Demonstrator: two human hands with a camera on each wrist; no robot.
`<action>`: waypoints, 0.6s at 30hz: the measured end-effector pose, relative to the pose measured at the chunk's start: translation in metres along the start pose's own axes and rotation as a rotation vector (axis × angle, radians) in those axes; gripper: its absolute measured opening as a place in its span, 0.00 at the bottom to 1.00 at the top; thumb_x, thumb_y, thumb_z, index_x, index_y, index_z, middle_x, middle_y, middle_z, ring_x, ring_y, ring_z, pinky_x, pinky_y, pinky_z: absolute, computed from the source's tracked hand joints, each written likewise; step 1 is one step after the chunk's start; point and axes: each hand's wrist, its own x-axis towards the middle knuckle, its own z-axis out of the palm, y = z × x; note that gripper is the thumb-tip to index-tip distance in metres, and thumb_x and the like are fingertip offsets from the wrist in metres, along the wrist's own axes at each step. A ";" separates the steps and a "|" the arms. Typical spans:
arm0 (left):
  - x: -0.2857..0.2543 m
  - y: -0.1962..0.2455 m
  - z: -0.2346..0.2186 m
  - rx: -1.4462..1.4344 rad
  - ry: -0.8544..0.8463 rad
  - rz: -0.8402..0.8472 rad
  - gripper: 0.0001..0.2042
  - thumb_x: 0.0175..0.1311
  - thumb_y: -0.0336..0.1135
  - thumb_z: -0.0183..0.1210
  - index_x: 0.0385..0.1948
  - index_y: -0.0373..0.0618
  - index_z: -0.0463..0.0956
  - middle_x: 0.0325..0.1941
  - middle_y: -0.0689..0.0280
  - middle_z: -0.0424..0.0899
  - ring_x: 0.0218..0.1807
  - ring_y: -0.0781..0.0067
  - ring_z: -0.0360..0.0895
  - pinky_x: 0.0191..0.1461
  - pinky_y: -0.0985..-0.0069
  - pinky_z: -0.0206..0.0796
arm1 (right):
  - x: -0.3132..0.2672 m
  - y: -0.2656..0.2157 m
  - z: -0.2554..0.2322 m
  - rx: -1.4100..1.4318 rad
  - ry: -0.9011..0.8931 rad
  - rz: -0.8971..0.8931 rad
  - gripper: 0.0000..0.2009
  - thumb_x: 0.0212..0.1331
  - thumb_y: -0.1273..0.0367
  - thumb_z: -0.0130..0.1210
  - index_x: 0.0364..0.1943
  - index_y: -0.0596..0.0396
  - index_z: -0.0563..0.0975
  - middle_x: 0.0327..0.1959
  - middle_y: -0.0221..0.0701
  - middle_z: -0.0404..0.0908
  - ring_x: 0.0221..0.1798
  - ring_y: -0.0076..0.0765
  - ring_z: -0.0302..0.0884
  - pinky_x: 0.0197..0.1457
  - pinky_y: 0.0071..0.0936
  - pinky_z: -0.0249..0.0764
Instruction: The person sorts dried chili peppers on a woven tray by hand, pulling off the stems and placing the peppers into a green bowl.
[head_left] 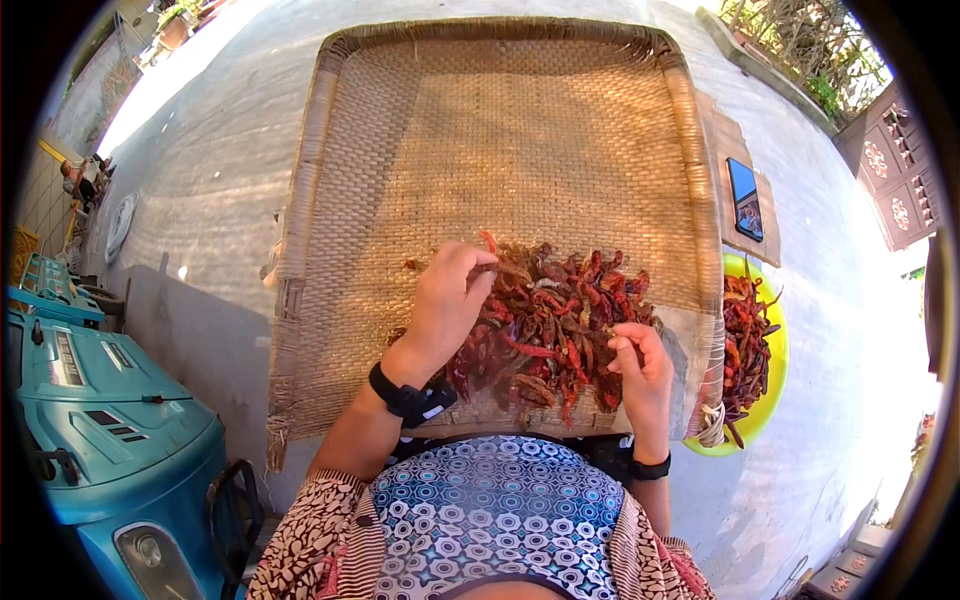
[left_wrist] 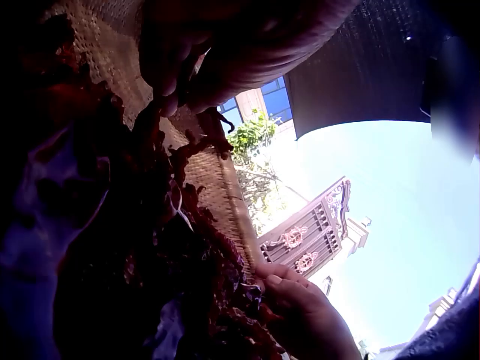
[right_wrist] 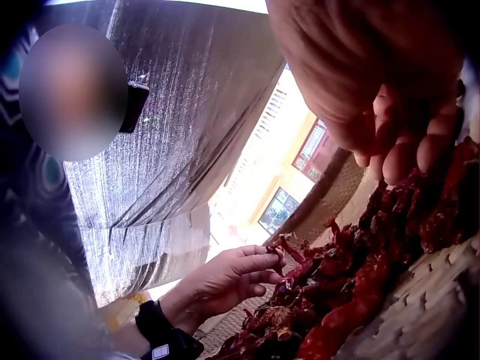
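Dried red and brown chili peppers (head_left: 560, 330) lie heaped on the near part of a woven tray (head_left: 500, 120). At the heap's upper left, the left hand (head_left: 445, 305) pinches a brownish pepper (head_left: 512, 270); the right wrist view also shows this hand (right_wrist: 225, 283) with a pepper at its fingertips. Over the heap's right side, the right hand (head_left: 648, 375) has thumb and forefinger together on a small pale piece (head_left: 611, 333). Its fingers are curled above the peppers (right_wrist: 367, 277) in the right wrist view, where the fingertips' hold is hidden.
A yellow-green basin (head_left: 765, 400) of peppers stands right of the tray, below a phone (head_left: 745, 200) on cardboard (head_left: 760, 240). A teal vehicle (head_left: 130, 400) is at the left. Farther off at the left edge, a person (head_left: 82, 182) sits.
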 end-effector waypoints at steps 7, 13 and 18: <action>-0.013 0.033 0.006 -0.045 -0.151 0.196 0.08 0.57 0.23 0.60 0.38 0.43 0.76 0.40 0.61 0.78 0.38 0.59 0.80 0.39 0.71 0.73 | -0.002 -0.012 0.016 0.016 -0.111 -0.048 0.09 0.67 0.69 0.54 0.46 0.59 0.77 0.35 0.26 0.79 0.31 0.16 0.72 0.35 0.15 0.70; -0.022 0.047 0.010 0.052 -0.257 0.178 0.09 0.55 0.23 0.62 0.37 0.43 0.77 0.42 0.61 0.79 0.40 0.61 0.81 0.41 0.72 0.74 | -0.005 -0.016 0.021 -0.058 -0.254 -0.166 0.10 0.66 0.69 0.55 0.46 0.61 0.77 0.30 0.26 0.78 0.29 0.16 0.72 0.32 0.16 0.69; -0.022 0.047 0.013 -0.036 -0.358 0.206 0.07 0.57 0.25 0.63 0.37 0.42 0.77 0.38 0.61 0.78 0.37 0.61 0.80 0.39 0.72 0.73 | -0.004 -0.014 0.023 -0.044 -0.236 -0.096 0.09 0.67 0.69 0.54 0.44 0.60 0.78 0.26 0.27 0.77 0.26 0.16 0.71 0.30 0.18 0.69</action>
